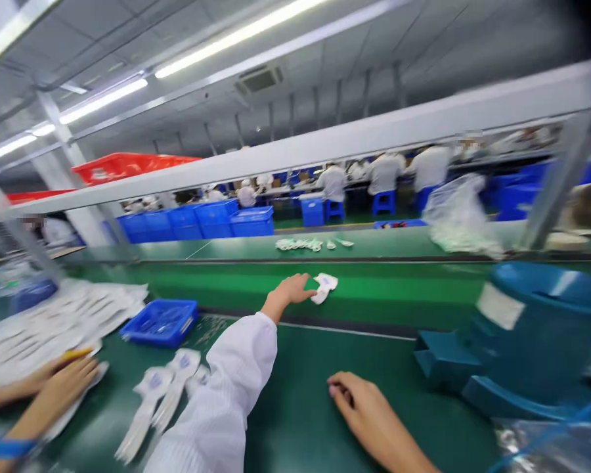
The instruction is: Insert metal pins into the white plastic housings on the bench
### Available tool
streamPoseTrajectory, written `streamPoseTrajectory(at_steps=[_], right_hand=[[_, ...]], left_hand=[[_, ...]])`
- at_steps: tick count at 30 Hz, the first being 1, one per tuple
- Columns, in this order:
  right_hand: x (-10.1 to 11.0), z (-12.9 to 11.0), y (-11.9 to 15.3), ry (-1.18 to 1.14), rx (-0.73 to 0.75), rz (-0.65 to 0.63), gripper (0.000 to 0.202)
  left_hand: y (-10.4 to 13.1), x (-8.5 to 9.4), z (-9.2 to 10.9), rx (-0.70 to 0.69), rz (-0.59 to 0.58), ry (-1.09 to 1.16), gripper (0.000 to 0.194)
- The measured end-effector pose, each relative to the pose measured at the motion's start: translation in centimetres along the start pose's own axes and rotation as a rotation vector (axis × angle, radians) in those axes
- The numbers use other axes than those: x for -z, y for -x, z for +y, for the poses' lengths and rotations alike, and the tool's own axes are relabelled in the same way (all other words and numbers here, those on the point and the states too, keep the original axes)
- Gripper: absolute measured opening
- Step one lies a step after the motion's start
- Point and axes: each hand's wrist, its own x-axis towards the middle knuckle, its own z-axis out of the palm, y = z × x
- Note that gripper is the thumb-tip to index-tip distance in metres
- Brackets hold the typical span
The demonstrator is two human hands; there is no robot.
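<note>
On the green belt (398, 292) lies a small white piece with a faint blue print (326, 282). My left hand (291, 290) reaches out at its left edge; the thumb tip is at the piece, and the fingers are apart from the thumb, not closed round it. My right hand (358, 404) rests over the dark green table (300, 387), fingers curled in and nothing visible in them. To the left of my white left sleeve lie several white printed pieces with long tails (150, 387).
A blue tray (161, 322) and a pile of white sheets (39, 322) are at left, beside another person's hands (62, 384). A large teal bin (546, 341) stands at right. Small white-green pieces (299, 245) and a clear plastic bag (463, 217) lie beyond the belt.
</note>
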Motion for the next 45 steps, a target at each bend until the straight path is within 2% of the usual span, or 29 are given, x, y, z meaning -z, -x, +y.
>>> streamPoseTrajectory(at_steps=[1,3,5,7,8,9,11,13,16,19,22,25,28,30,34,36,40,45], right_hand=[[-0.1,0.0,0.0,0.006,0.002,-0.022,0.038],[-0.6,-0.2,-0.7,0.014,0.001,-0.061,0.042],[-1.6,-0.7,-2.1,0.053,0.025,-0.096,0.046],[-2.9,-1.8,-4.1,0.131,0.060,-0.123,0.049],[-3.6,-2.6,-5.2,0.177,0.078,-0.132,0.050],[-4.3,-3.4,-6.5,0.222,0.099,-0.137,0.051],[-5.5,-5.1,-8.8,0.306,0.166,-0.149,0.058],[-6.4,-6.7,-10.8,0.391,0.241,-0.173,0.068],[-6.8,-7.9,-12.3,0.475,0.290,-0.204,0.066],[-6.0,-7.3,-12.5,0.514,0.257,-0.200,0.049],[-4.6,-5.8,-11.9,0.544,0.206,-0.186,0.038],[-3.6,-4.9,-11.6,0.551,0.193,-0.187,0.040],[-4.0,-5.7,-12.2,0.555,0.241,-0.185,0.049],[-4.9,-7.0,-12.9,0.549,0.329,-0.229,0.054],[-6.7,-8.7,-13.5,0.577,0.506,-0.399,0.060],[-6.8,-8.5,-13.1,0.621,0.468,-0.388,0.061],[-6.3,-7.5,-12.1,0.733,0.354,-0.273,0.072],[-6.3,-7.7,-12.1,0.725,0.360,-0.403,0.076]], left_hand=[[3.3,0.6,-1.1,0.048,0.027,0.000,0.047],[11.4,1.4,-2.9,0.164,0.115,-0.017,0.059],[20.2,1.2,-4.0,0.312,0.207,-0.059,0.058],[27.8,-0.5,-5.3,0.445,0.270,-0.106,0.054],[30.7,-1.8,-6.2,0.495,0.287,-0.124,0.052],[33.0,-3.2,-7.1,0.556,0.304,-0.145,0.052],[35.7,-6.1,-8.9,0.707,0.325,-0.191,0.053],[36.6,-8.3,-9.7,0.758,0.314,-0.177,0.053],[36.4,-10.1,-8.6,0.753,0.297,-0.141,0.053],[35.4,-11.0,-5.3,0.693,0.303,-0.081,0.056],[33.8,-12.1,-1.4,0.630,0.398,-0.053,0.056],[31.9,-13.3,2.1,0.602,0.501,-0.044,0.056],[30.4,-14.0,4.0,0.575,0.546,-0.007,0.055],[29.9,-14.1,4.3,0.554,0.566,0.023,0.051],[30.0,-14.2,4.0,0.532,0.619,0.097,0.045],[30.2,-14.1,4.1,0.523,0.627,0.123,0.045],[30.3,-13.9,4.6,0.529,0.595,0.151,0.048],[30.5,-13.8,4.5,0.485,0.564,0.139,0.050]])
